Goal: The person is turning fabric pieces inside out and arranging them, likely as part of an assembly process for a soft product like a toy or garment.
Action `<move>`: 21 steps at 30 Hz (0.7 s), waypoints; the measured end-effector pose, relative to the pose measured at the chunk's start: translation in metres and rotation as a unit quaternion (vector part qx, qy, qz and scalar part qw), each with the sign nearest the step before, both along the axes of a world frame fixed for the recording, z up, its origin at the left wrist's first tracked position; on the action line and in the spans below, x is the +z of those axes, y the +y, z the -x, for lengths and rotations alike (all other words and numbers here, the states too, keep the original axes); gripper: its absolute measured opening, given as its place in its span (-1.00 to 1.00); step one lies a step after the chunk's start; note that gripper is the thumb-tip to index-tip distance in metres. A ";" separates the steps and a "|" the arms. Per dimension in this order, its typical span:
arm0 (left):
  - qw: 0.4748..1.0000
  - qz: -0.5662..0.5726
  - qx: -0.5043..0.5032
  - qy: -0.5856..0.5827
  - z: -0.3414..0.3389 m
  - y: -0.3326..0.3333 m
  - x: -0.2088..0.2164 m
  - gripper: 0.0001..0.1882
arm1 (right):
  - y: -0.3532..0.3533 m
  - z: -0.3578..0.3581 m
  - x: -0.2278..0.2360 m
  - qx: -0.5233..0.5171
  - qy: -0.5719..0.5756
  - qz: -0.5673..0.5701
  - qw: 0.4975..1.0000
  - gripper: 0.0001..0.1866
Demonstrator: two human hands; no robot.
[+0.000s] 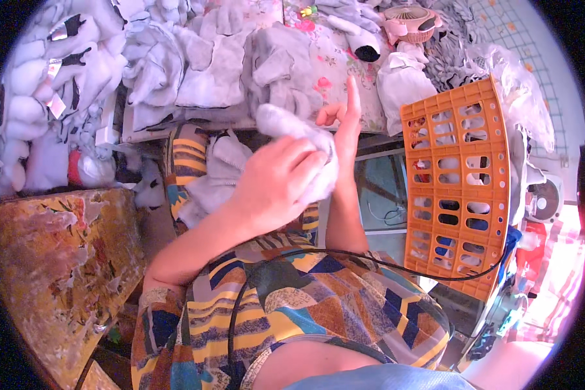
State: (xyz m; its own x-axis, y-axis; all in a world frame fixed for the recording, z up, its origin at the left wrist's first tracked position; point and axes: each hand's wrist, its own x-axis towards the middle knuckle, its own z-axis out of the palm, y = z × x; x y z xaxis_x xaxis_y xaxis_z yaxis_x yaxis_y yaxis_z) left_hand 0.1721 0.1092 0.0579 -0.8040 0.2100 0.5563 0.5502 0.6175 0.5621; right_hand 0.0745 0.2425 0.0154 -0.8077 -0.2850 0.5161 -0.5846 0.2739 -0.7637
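Above my lap, my left hand (276, 182) has its fingers closed on a whitish-grey plush piece (324, 170). A rounded end of this piece sticks out beyond my knuckles toward the table. My right hand (346, 123) is upright just right of the plush, its wrist close against it. One finger points straight up and the others are bent, apart from it; its thumb is not clearly seen. More pale grey plush fabric (224, 162) lies on my lap, left of my left hand. Flat plush pieces (214, 71) lie layered on the table in front.
The floral-covered table (341, 81) carries a pink fan (409, 25) and heaps of grey plush. At right, an orange plastic crate (458, 185) stands tilted beside a clear plastic bag (517, 91). A worn wooden board (65, 253) is at my left. A black cord (370, 259) crosses my lap.
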 end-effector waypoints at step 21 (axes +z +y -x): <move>0.862 -0.444 0.180 -0.162 0.025 -0.023 -0.045 -0.85 | 0.006 -0.021 -0.001 0.077 -0.499 0.368 0.780 -0.41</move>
